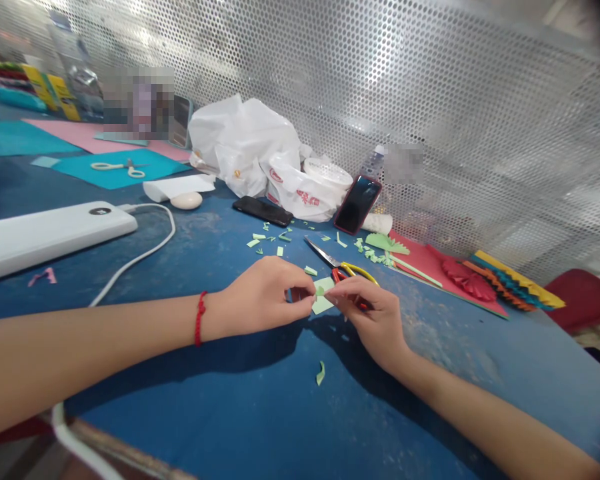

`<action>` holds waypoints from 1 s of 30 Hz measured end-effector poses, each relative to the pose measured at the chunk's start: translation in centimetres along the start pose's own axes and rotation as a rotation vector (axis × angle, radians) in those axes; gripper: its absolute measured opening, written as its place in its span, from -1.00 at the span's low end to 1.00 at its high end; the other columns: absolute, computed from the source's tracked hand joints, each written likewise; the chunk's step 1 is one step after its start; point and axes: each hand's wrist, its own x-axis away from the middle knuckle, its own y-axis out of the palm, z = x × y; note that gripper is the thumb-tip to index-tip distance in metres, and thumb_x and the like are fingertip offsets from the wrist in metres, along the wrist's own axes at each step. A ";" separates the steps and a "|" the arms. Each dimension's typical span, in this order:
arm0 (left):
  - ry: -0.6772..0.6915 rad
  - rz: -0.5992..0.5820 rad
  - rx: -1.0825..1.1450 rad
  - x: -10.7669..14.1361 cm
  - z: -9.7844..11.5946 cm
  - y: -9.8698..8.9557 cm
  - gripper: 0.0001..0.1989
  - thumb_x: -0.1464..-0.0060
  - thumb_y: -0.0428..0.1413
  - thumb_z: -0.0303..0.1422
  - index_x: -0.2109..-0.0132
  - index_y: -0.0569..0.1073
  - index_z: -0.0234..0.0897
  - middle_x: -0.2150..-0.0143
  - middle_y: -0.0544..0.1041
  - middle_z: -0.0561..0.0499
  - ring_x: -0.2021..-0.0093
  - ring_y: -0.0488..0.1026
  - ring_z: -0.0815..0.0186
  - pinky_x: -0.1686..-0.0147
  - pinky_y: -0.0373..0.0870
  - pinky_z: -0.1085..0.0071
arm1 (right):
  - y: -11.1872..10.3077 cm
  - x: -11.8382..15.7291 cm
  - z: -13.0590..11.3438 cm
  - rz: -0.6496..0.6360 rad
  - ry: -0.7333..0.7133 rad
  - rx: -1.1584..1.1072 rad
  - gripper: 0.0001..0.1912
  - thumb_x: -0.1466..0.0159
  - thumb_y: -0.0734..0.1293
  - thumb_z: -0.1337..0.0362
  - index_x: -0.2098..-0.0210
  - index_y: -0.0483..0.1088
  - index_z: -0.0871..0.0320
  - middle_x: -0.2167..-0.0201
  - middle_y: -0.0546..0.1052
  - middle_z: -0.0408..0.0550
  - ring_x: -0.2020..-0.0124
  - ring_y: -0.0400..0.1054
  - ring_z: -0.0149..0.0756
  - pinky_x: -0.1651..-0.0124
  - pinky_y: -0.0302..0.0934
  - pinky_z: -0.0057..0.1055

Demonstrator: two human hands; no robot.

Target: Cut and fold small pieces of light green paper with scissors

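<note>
A small green paper cutout [320, 291] is pinched between the fingertips of both hands. My left hand [265, 297], with a red bracelet at the wrist, comes in from the left, its thumb and forefinger closed at the cutout's edge. From the right, my right hand [375, 317] grips the other side in a like pinch. Just beneath the fingertips lies a pale green paper piece [323, 305]. Behind my right hand are scissors [325, 255] with red and yellow handles, partly covered by that hand. One curled green scrap [321, 373] lies nearer to me.
Green paper scraps [280, 251] are strewn beyond my hands. Two phones [263, 211], [358, 204] and white plastic bags [250, 143] stand farther back. A white power bank [55, 233] with its cable lies left. Folded paper fans [467, 279] rest right, before a perforated metal panel [330, 73].
</note>
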 end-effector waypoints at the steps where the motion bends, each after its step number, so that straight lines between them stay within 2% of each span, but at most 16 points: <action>1: -0.002 -0.001 -0.006 0.0 0.0 0.0 -0.85 -0.07 0.11 -0.44 0.36 0.58 -0.35 0.47 0.57 0.06 0.47 0.43 0.44 0.43 0.23 0.54 | 0.0 0.0 -0.1 -0.002 0.020 0.017 -0.91 -0.22 0.41 0.40 0.34 0.55 0.08 0.44 0.56 -0.16 0.51 0.31 -0.44 0.46 0.17 -0.49; 4: -0.014 -0.015 0.000 -0.1 0.2 -0.1 -0.85 -0.06 0.11 -0.45 0.38 0.58 -0.35 0.49 0.56 0.06 0.48 0.42 0.44 0.43 0.23 0.54 | 0.1 0.0 -0.3 -0.001 0.068 0.049 -0.94 -0.20 0.43 0.37 0.33 0.54 0.09 0.48 0.54 -0.20 0.58 0.23 -0.49 0.51 0.14 -0.52; 17: -0.117 -0.048 0.104 -0.2 0.6 -0.1 -0.85 -0.01 0.12 -0.45 0.42 0.57 -0.36 0.50 0.57 0.04 0.49 0.44 0.42 0.44 0.26 0.54 | 0.1 0.2 -0.2 -0.015 0.086 0.002 -0.90 -0.18 0.45 0.36 0.29 0.53 0.08 0.38 0.60 -0.14 0.56 0.31 -0.48 0.51 0.20 -0.51; 30: -0.074 -0.077 0.122 -0.2 0.4 0.1 -0.86 -0.01 0.12 -0.47 0.38 0.59 -0.34 0.47 0.58 0.05 0.48 0.44 0.43 0.41 0.28 0.55 | 0.1 0.1 -0.2 -0.021 0.078 0.008 -0.93 -0.17 0.45 0.36 0.33 0.52 0.10 0.43 0.59 -0.14 0.56 0.32 -0.46 0.52 0.19 -0.52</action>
